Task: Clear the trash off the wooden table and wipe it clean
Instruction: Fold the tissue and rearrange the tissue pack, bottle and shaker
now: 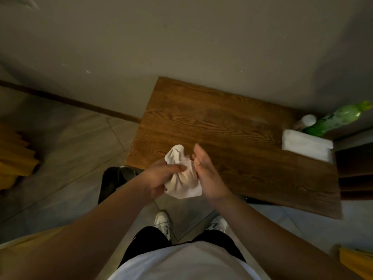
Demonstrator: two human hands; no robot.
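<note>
A crumpled white cloth is bunched between both my hands over the near left corner of the wooden table. My left hand grips the cloth from the left, thumb across its top. Pressed against the cloth's right side is my right hand, fingers straight and palm flat on it. A green plastic bottle lies at the table's far right, beside a white-capped container and a white tissue pack.
A bin with a black liner stands on the tiled floor just left of the table's near corner. The grey wall runs behind the table. Yellow objects sit at the far left, and a dark shelf unit at the right.
</note>
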